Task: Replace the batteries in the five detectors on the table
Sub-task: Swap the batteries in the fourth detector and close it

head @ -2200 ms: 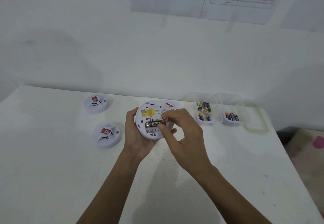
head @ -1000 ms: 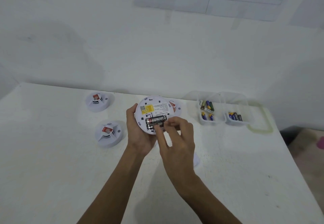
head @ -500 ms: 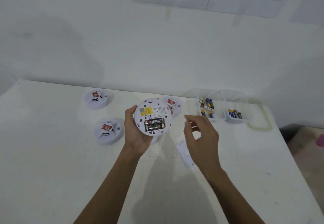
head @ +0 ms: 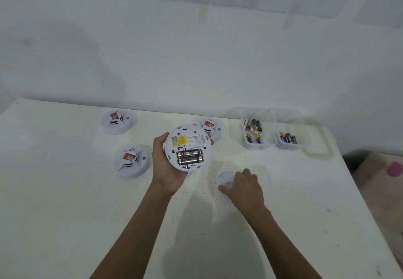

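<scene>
Lying just outboard of our left hand [head: 162,165], a closed detector [head: 130,161] is waiting. That hand is wrapping fingers and thumb round the rim of the open detector [head: 187,139], held back-up off the table [head: 65,213]. Two Eveready batteries [head: 190,156] are sitting in its bay, long axes running side to side. Right of it and lower, our right hand [head: 245,186] is curling thumb and fingers round the round white cover [head: 224,177], which is lying flat. We are judging the cover goes on next, and the right hand is nearer. Battery tubs [head: 268,145] are sitting beyond that hand.
</scene>
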`<move>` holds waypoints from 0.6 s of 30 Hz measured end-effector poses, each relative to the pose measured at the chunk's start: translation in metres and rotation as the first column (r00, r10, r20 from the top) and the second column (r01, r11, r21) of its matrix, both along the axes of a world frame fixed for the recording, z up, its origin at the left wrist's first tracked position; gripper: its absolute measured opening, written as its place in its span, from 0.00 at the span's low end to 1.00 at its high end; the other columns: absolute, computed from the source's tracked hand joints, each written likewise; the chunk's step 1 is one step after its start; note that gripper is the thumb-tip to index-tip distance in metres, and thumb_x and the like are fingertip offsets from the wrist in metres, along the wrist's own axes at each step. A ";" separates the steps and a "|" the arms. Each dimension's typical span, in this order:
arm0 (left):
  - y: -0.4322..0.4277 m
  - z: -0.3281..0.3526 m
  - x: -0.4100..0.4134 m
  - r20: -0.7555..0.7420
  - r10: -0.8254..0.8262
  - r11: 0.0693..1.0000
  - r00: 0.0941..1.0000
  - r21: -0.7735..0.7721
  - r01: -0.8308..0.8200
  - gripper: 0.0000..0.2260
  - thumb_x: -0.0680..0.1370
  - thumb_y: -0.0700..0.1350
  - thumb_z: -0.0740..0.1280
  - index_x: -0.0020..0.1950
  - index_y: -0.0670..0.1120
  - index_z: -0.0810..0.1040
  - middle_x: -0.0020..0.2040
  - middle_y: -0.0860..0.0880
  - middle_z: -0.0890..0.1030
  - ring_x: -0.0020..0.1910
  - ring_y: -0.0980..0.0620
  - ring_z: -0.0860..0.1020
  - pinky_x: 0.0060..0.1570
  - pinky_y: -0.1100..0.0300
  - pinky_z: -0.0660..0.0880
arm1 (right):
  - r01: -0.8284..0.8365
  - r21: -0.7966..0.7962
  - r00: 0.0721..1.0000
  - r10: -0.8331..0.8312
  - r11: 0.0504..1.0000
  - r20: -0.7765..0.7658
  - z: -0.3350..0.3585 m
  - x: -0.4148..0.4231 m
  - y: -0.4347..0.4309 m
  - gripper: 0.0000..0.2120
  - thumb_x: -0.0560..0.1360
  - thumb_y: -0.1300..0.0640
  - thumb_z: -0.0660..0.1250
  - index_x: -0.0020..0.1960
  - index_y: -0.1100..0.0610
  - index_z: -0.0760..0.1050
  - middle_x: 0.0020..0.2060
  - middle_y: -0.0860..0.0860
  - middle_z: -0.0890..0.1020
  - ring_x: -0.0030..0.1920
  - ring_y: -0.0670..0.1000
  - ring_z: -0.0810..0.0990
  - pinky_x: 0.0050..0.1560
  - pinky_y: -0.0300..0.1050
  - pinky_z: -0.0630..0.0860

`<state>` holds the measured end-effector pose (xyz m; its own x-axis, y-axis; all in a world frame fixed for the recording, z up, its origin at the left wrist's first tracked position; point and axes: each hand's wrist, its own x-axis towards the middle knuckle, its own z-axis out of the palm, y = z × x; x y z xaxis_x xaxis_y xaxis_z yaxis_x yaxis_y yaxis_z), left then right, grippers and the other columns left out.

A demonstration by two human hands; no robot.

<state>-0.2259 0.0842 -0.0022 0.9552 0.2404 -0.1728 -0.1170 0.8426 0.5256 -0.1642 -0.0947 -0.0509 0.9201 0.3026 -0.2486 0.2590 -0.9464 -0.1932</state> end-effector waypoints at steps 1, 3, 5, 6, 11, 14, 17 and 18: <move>0.000 0.000 0.000 0.001 -0.006 1.000 1.000 0.000 0.006 0.22 0.75 0.56 0.56 0.63 0.46 0.75 0.62 0.41 0.76 0.70 0.33 0.65 0.71 0.37 0.57 | 0.003 -0.015 1.000 -0.002 1.000 0.007 -0.002 -0.001 0.001 0.28 0.71 0.35 0.65 0.60 0.57 0.73 0.57 0.52 0.74 0.57 0.51 0.72 0.56 0.43 0.73; 0.000 -0.001 -0.001 0.003 -0.023 1.000 1.000 0.008 0.023 0.22 0.75 0.56 0.56 0.63 0.46 0.75 0.62 0.41 0.77 0.68 0.32 0.68 0.70 0.37 0.59 | 0.017 -0.026 0.999 -0.017 1.000 0.029 -0.005 -0.001 0.002 0.29 0.71 0.35 0.65 0.61 0.56 0.72 0.57 0.52 0.73 0.57 0.51 0.72 0.57 0.44 0.72; -0.001 0.000 -0.002 0.010 -0.037 0.999 0.999 0.017 0.037 0.22 0.75 0.56 0.55 0.63 0.46 0.75 0.62 0.40 0.78 0.65 0.33 0.72 0.69 0.38 0.61 | 0.028 -0.036 0.998 -0.027 0.999 0.050 -0.008 0.000 0.002 0.32 0.70 0.34 0.65 0.62 0.57 0.70 0.59 0.53 0.72 0.58 0.52 0.71 0.58 0.44 0.72; -0.001 -0.001 -0.002 0.011 -0.043 0.999 0.999 0.016 0.042 0.22 0.75 0.56 0.55 0.63 0.46 0.75 0.62 0.40 0.77 0.65 0.33 0.72 0.69 0.38 0.61 | 0.039 -0.032 0.998 -0.037 0.999 0.047 -0.010 0.000 0.002 0.33 0.69 0.33 0.66 0.62 0.57 0.69 0.59 0.53 0.72 0.58 0.52 0.71 0.58 0.44 0.72; -0.004 0.003 -0.003 0.010 -0.046 0.999 0.999 0.020 0.046 0.21 0.75 0.56 0.55 0.59 0.47 0.79 0.61 0.40 0.78 0.62 0.34 0.74 0.66 0.40 0.64 | 0.060 0.081 0.997 -0.063 0.995 0.041 -0.016 0.003 0.001 0.29 0.72 0.39 0.67 0.64 0.56 0.66 0.59 0.52 0.72 0.57 0.50 0.70 0.58 0.43 0.71; -0.005 0.002 -0.003 -0.002 -0.042 0.999 0.999 0.003 0.042 0.22 0.75 0.56 0.54 0.62 0.45 0.75 0.64 0.38 0.75 0.66 0.32 0.70 0.68 0.39 0.62 | -0.010 0.162 0.997 -0.002 0.987 0.073 -0.021 -0.003 0.001 0.10 0.78 0.49 0.62 0.55 0.54 0.69 0.54 0.50 0.75 0.50 0.47 0.69 0.53 0.38 0.69; -0.003 0.001 -0.004 0.006 -0.025 0.999 1.000 -0.023 0.025 0.21 0.75 0.55 0.56 0.60 0.46 0.77 0.63 0.39 0.76 0.69 0.32 0.67 0.70 0.37 0.60 | 0.040 0.322 0.998 -0.053 0.946 0.034 -0.017 -0.006 -0.001 0.11 0.78 0.56 0.64 0.40 0.52 0.64 0.38 0.47 0.72 0.41 0.47 0.71 0.41 0.33 0.66; -0.003 0.001 -0.004 -0.001 -0.021 0.999 1.000 -0.027 0.020 0.21 0.74 0.55 0.56 0.60 0.47 0.77 0.63 0.39 0.75 0.68 0.32 0.68 0.69 0.37 0.60 | 0.089 0.386 0.996 -0.087 0.918 -0.023 -0.013 -0.006 0.000 0.14 0.78 0.57 0.63 0.37 0.51 0.62 0.35 0.47 0.71 0.38 0.47 0.71 0.38 0.32 0.66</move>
